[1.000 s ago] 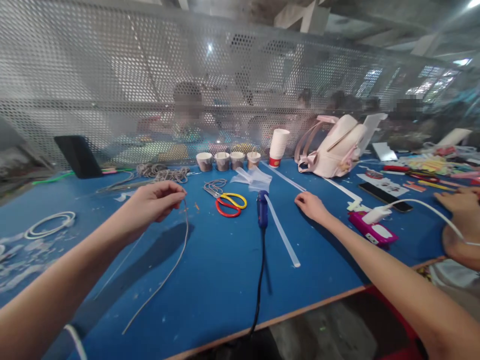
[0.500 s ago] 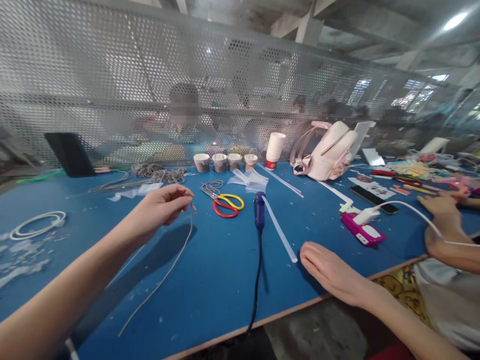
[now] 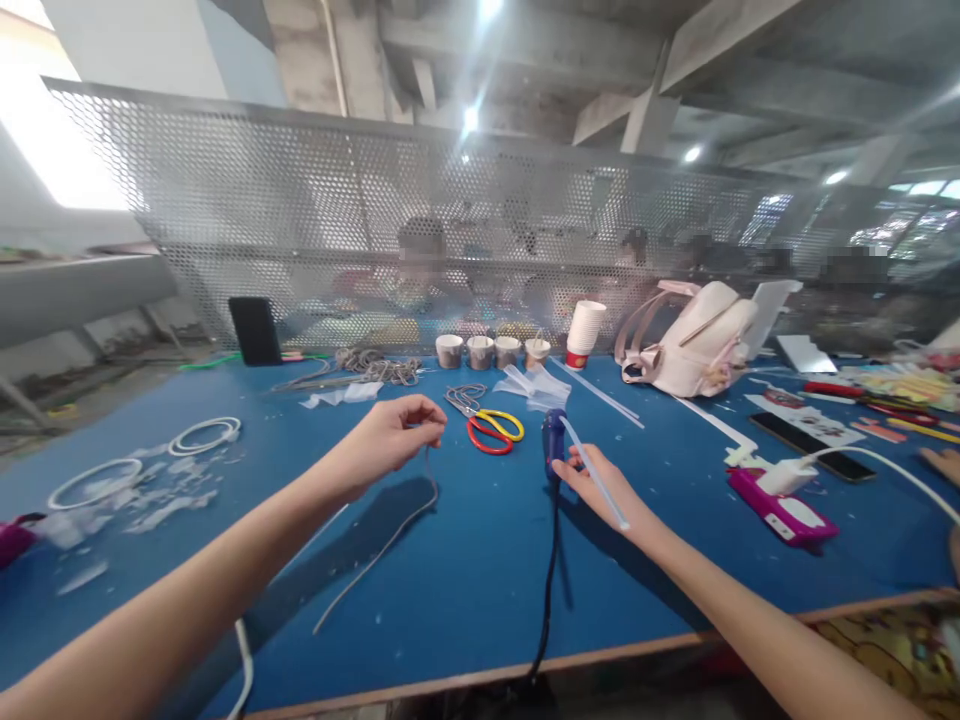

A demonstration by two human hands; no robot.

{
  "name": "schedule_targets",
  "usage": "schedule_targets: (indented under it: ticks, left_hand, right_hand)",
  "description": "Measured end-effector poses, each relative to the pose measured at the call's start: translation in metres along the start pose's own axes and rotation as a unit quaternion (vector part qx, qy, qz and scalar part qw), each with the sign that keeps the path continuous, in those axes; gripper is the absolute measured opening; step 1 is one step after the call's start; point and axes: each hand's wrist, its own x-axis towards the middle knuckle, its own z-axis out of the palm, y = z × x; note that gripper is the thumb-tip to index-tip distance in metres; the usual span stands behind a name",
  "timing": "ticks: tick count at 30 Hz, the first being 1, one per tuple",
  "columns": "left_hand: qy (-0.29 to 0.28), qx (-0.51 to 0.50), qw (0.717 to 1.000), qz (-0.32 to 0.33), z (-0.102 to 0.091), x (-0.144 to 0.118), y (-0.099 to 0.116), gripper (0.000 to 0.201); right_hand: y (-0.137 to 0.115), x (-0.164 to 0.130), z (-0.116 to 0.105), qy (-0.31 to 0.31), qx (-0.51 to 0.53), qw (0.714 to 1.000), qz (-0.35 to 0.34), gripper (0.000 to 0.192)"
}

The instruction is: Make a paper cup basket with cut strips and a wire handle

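Between the left hand's (image 3: 394, 437) thumb and fingertips a thin grey cord (image 3: 390, 545) was pinched at its upper end, as it had been a second before; the rest of the cord hung down and trailed across the blue table (image 3: 450, 600) toward the near edge. The real change was on the other side. Half a second earlier the right hand (image 3: 604, 480) had lain flat and empty near the table's front edge, well short of the clear glue stick (image 3: 596, 470). At this moment it had moved forward and taken the stick, which lay across its loosely curled fingers just beside the blue glue gun (image 3: 553, 440), whose dark cable ran back toward the person. I judged that the stick was being picked up for the gun, with the cord kept ready in the other hand. Just beyond the cord hand lay scissors (image 3: 491, 428) with red and yellow handles, and past them a row of small cups (image 3: 491, 350) against the perforated screen. Far off to the right of the stick hand sat a pink charger (image 3: 780, 505) with a white cable.
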Motion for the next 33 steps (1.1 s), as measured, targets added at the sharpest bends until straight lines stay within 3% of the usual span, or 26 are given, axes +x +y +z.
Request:
schedule_targets:
  ticks: [6, 15, 20, 22, 26, 30, 33]
  left_hand:
    - [-0.013, -0.044, 0.999, -0.025, 0.02, 0.004, -0.028, 0.026]
    - [-0.036, -0.164, 0.973, -0.157, 0.041, 0.026, -0.058, 0.015]
    - [-0.057, -0.208, 0.954, -0.207, 0.04, 0.031, -0.067, 0.016]
    - [-0.064, -0.22, 0.948, -0.22, 0.039, 0.031, -0.07, 0.018]
    - [-0.073, -0.259, 0.933, -0.237, 0.037, 0.03, -0.073, 0.016]
    - [-0.07, -0.282, 0.924, -0.248, 0.036, 0.028, -0.074, 0.014]
    - [-0.071, -0.278, 0.924, -0.252, 0.036, 0.026, -0.076, 0.016]
  right_hand:
    - [-0.005, 0.025, 0.006, 0.013, -0.066, 0.997, 0.031, 0.023]
    - [-0.003, 0.029, 0.01, 0.023, -0.089, 0.994, 0.063, 0.02]
    - [-0.002, 0.021, 0.003, 0.025, -0.007, 0.999, 0.026, 0.024]
    - [-0.004, 0.017, 0.001, 0.026, 0.074, 0.997, 0.02, 0.026]
    - [-0.008, 0.011, 0.002, 0.018, 0.304, 0.952, 0.025, 0.032]
    - [-0.015, 0.007, 0.002, 0.001, 0.391, 0.92, 0.033, 0.03]
    - [-0.026, 0.005, -0.002, -0.014, 0.404, 0.914, 0.044, 0.035]
